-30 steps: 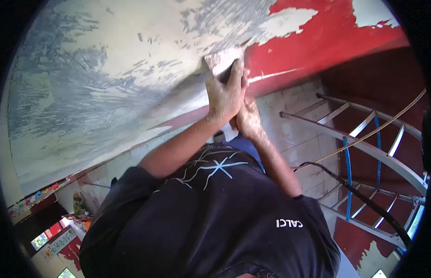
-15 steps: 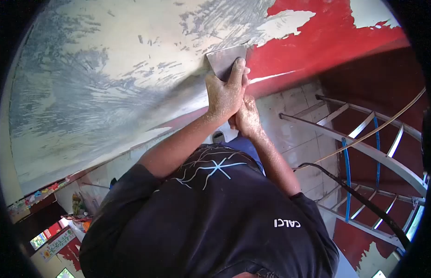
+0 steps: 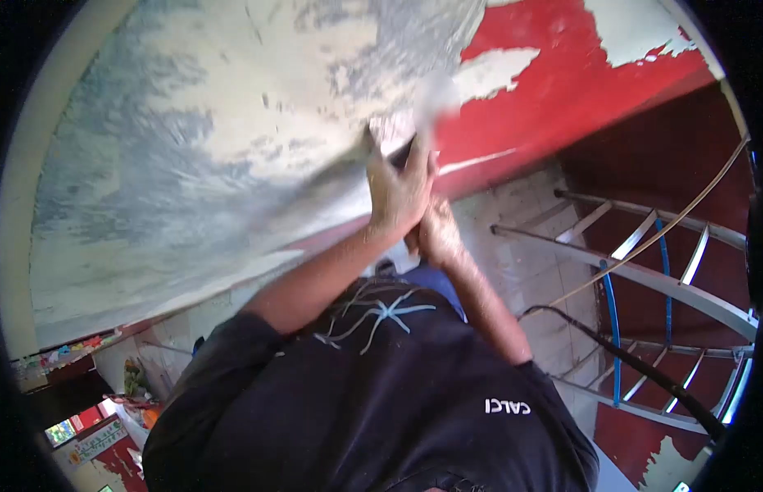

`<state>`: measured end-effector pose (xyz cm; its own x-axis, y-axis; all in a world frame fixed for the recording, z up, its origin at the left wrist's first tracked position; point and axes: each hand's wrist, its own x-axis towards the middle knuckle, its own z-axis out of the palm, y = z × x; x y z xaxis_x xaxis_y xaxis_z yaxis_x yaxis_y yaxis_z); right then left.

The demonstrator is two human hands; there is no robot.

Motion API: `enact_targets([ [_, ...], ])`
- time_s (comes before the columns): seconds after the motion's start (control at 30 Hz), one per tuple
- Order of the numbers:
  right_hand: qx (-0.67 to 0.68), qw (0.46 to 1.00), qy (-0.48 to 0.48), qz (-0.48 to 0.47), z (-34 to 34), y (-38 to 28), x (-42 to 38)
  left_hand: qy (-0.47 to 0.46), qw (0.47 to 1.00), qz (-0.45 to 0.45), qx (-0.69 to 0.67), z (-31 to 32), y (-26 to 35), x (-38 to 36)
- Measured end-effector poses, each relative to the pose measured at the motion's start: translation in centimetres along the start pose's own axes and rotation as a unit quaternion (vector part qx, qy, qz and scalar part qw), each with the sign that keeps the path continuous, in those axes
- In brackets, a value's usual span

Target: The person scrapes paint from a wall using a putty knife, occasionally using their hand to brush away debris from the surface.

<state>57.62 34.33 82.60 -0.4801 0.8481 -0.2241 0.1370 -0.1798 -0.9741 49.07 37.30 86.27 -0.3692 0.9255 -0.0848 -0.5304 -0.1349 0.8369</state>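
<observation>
So the scraper (image 3: 394, 129) is up at the upper middle of the frame, against a big painted surface (image 3: 275, 78), and both hands are on it. The left hand (image 3: 395, 193) is closed around it just below the blade, with a digit laid up along the metal. The right hand (image 3: 438, 230) is curled into a fist right below that. Looks like it's clamped on the handle, but the handle itself is hidden, so I can't swear to it.

The blade sits right around where the bare grey-and-cream area meets the red paint (image 3: 545, 90). There's a pale smear (image 3: 437, 94) just above it, too blurry to say if it's a loose flake.

My worries: with 2 hands pushing, if a stubborn bit of red lets go all at once, the blade could skid and the knuckles smack the surface. That digit up on the metal is pretty near the edge too. Tilt the blade too steep and it'd probably gouge. Anything coming loose could drop on the face or the black shirt (image 3: 373, 402), since the work's above the chest.

Also, a ladder (image 3: 562, 243), a tan cord (image 3: 694, 208) and a black cord (image 3: 660, 379) sit at the right of the frame, so a careless sidestep could mean a snag.
</observation>
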Motion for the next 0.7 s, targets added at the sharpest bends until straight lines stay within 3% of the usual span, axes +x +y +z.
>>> enact_targets([
  [0.03,0.082,0.995,0.031,0.057,0.5,-1.7,-0.6,-0.028,0.989,-0.004,0.147,-0.1,1.2,-0.1],
  [0.13,0.087,0.993,0.022,0.075,0.5,-1.0,-1.0,-0.025,0.983,-0.057,0.170,-0.3,1.6,-0.9],
  [0.17,0.093,0.990,0.042,0.101,0.8,-0.8,-0.9,-0.002,0.994,-0.055,0.094,-0.1,1.2,-0.9],
  [0.27,-0.024,0.998,0.023,-0.055,-0.1,-0.2,0.5,-0.036,0.997,-0.008,0.065,1.0,2.2,-0.1],
  [0.3,0.013,1.000,0.026,-0.012,0.5,0.5,-0.5,-0.080,0.977,-0.053,0.190,0.8,3.5,0.0],
  [0.4,0.100,0.992,0.046,0.057,0.7,0.0,-1.0,-0.014,0.997,-0.045,0.058,0.1,0.9,-0.8],
  [0.47,0.148,0.982,0.069,0.099,1.8,-0.3,-1.1,-0.006,0.990,-0.069,0.125,-0.3,1.5,-1.0],
  [0.5,0.049,0.998,0.047,0.011,0.9,0.3,-0.3,-0.020,0.993,-0.046,0.109,-0.1,1.2,-0.5],
  [0.57,0.038,0.997,0.061,0.031,0.0,-2.0,-0.1,-0.035,0.994,-0.032,0.096,1.5,2.7,-0.3],
  [0.6,0.104,0.991,0.078,0.024,0.0,-2.7,0.0,-0.077,0.983,0.022,0.166,2.0,2.9,0.0],
  [0.7,0.025,0.994,0.097,-0.050,-0.4,-1.6,-0.3,-0.091,0.984,0.015,0.152,1.9,1.8,-0.1],
])
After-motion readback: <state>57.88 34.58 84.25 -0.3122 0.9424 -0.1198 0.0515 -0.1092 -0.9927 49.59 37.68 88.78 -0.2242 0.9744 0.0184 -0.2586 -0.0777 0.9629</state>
